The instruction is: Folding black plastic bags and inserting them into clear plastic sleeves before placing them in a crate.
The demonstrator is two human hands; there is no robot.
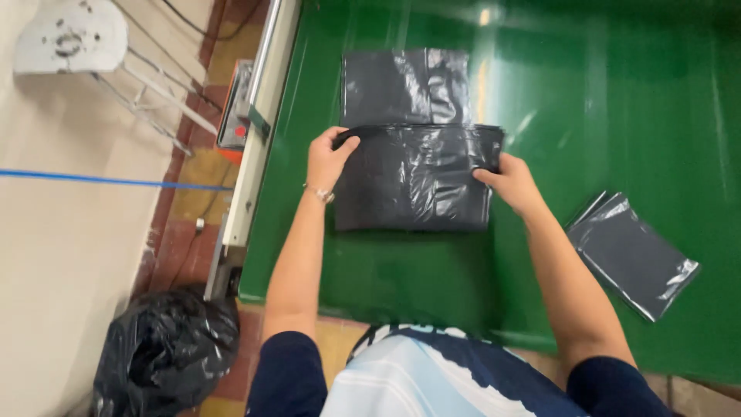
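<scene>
A dark grey plastic bag (413,177) lies folded on the glossy green table (602,108), its far part still spread flat beyond the fold. My left hand (327,158) pinches the bag's left upper corner at the fold. My right hand (509,181) grips the bag's right edge near the fold. Both forearms reach in from the near table edge.
A small stack of folded grey bags in clear wrap (631,253) lies on the table to my right. A metal rail with a control box (239,116) runs along the table's left edge. A stuffed black bin bag (164,351) sits on the floor; a white stool (73,38) stands far left.
</scene>
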